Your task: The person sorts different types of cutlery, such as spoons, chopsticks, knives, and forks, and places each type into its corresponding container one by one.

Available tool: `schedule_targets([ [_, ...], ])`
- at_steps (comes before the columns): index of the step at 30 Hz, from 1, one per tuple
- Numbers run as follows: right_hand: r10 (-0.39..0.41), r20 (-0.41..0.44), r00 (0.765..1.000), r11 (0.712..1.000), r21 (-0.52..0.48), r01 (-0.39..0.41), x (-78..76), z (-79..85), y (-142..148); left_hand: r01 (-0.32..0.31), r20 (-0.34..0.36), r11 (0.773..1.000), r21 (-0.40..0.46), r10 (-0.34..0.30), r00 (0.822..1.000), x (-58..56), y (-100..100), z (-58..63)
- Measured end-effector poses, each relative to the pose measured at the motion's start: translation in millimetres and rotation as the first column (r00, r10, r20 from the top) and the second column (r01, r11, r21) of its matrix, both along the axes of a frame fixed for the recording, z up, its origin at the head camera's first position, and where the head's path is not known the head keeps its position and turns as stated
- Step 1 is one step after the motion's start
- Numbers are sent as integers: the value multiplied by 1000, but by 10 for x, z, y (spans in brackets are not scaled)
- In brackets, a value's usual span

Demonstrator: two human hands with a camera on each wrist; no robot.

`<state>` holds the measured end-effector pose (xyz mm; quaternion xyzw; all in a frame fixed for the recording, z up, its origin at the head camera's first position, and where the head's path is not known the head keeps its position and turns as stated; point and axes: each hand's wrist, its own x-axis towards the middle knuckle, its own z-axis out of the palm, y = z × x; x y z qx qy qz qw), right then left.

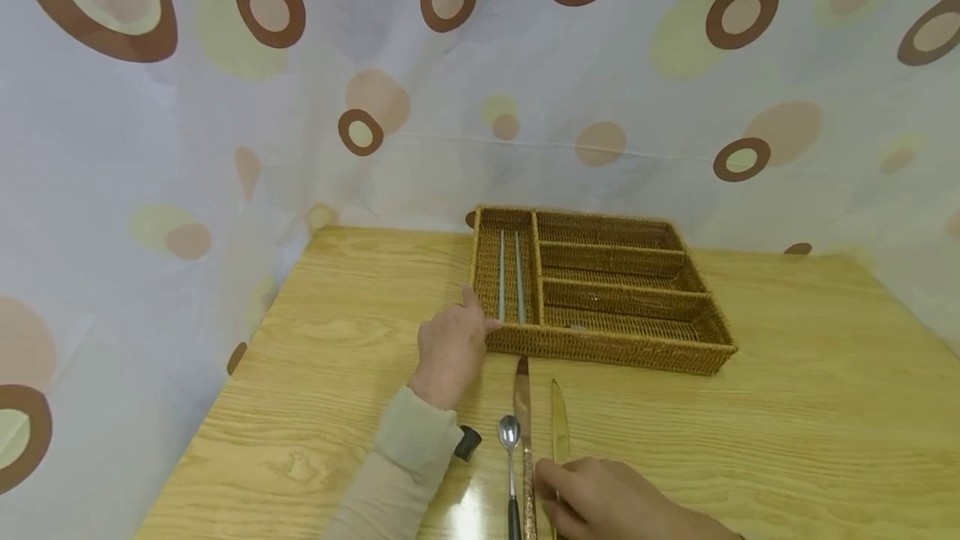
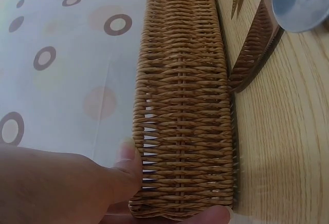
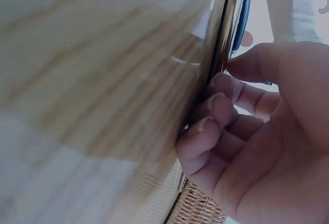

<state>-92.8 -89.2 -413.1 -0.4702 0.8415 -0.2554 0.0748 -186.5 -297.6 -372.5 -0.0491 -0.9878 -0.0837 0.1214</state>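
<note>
At the near left corner of a brown wicker cutlery tray [image 1: 622,350], my left hand [image 1: 453,348] grips the edge. In the left wrist view its thumb lies on the rim, with fingers round the corner. My right hand [image 1: 607,498] is low in the head view, fingers curled at the handle end of a gold table knife [image 1: 559,423], pinching it close to the table. The hand covers that handle. Left of it lie a copper-coloured knife [image 1: 522,398] and a spoon [image 1: 509,433] with a dark handle, both pointing toward the tray.
Two pale green chopsticks [image 1: 502,273] lie in the tray's left compartment. Dividers split its right side into three compartments. The wooden table [image 1: 315,407] meets a white sheet [image 1: 480,73] with coloured circles behind. A small black object [image 1: 467,443] shows beside the left sleeve.
</note>
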Motion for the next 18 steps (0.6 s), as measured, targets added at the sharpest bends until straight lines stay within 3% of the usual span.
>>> schedule_targets([
  [8, -91, 75, 993, 995, 56, 87, 18, 40, 27, 3, -3, 1000, -17, -3, 1000, 6, 6, 14],
  [13, -168, 139, 976, 981, 118, 152, 27, 89, 14, -6, 17, 1000, -13, 7, 1000, 16, 4, 23],
  [18, -259, 88, 962, 952, 190, 239, 82, 116, 40, -7, 11, 1000, -26, 7, 1000, 18, 8, 17],
])
